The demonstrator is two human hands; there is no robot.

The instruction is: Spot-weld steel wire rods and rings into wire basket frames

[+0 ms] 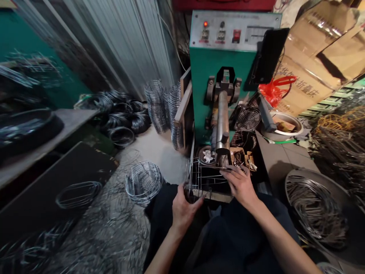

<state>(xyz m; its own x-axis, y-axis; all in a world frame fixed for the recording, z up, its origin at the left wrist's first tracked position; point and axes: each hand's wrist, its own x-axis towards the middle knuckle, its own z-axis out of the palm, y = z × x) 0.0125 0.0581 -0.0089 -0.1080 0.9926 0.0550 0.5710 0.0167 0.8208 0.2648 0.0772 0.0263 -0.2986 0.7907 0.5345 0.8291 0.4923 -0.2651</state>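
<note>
A thin wire frame (199, 177) of crossing rods is held low in front of the green welding machine (201, 87). My left hand (184, 209) grips its near left corner, thumb pointing right. My right hand (241, 186) holds its right side, fingers closed at the top wire just below the machine's metal cylinder arm (222, 125). The cylinder's lower end sits right above the frame, close to my right fingertips. Whether the frame touches the part beneath the cylinder, I cannot tell. Small cardboard boxes (238, 155) and a round dish (201, 156) lie behind the frame.
At left on the floor stands a wire basket (144, 182) among scattered wire bits. Stacked wire rings (156, 106) lean near a wooden board (182, 106). To my right, a wide pan (291, 177) holds bent wires, beyond it a pale basin (299, 127).
</note>
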